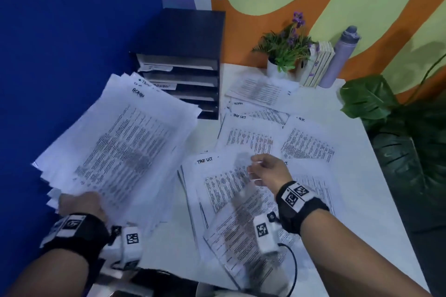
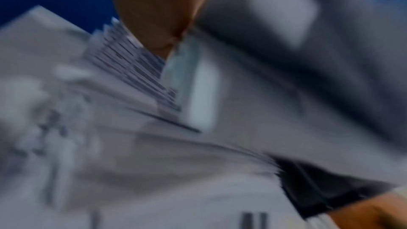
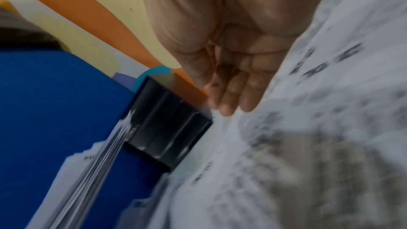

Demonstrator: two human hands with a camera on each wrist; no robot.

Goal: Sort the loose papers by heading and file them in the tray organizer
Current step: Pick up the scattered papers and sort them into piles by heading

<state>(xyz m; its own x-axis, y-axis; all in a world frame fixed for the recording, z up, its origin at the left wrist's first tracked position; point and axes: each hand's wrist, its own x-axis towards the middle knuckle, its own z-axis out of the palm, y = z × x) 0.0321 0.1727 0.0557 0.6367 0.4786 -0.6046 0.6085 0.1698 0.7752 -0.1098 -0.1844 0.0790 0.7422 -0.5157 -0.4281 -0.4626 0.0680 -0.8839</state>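
Observation:
My left hand [image 1: 79,207] grips the near corner of a thick fanned stack of papers [image 1: 115,147], lifted over the table's left side; its top sheet is headed ADMIN. In the left wrist view my thumb [image 2: 158,15] presses on the stack [image 2: 132,69]. My right hand [image 1: 263,171] hovers with straight fingers [image 3: 233,93] over loose sheets [image 1: 229,185] headed TASK LIST and holds nothing. A blurred sheet [image 1: 241,224] lies below that wrist. The black tray organizer [image 1: 188,67] stands at the back left, with paper in its upper slots, and also shows in the right wrist view [image 3: 169,128].
More printed sheets [image 1: 306,142] cover the white table [image 1: 362,200], some headed HR and ADMIN. A potted plant [image 1: 284,53], books [image 1: 318,65] and a lilac bottle [image 1: 340,58] stand at the back. Large green leaves [image 1: 386,116] overhang the right edge. A blue wall [image 1: 60,43] is on the left.

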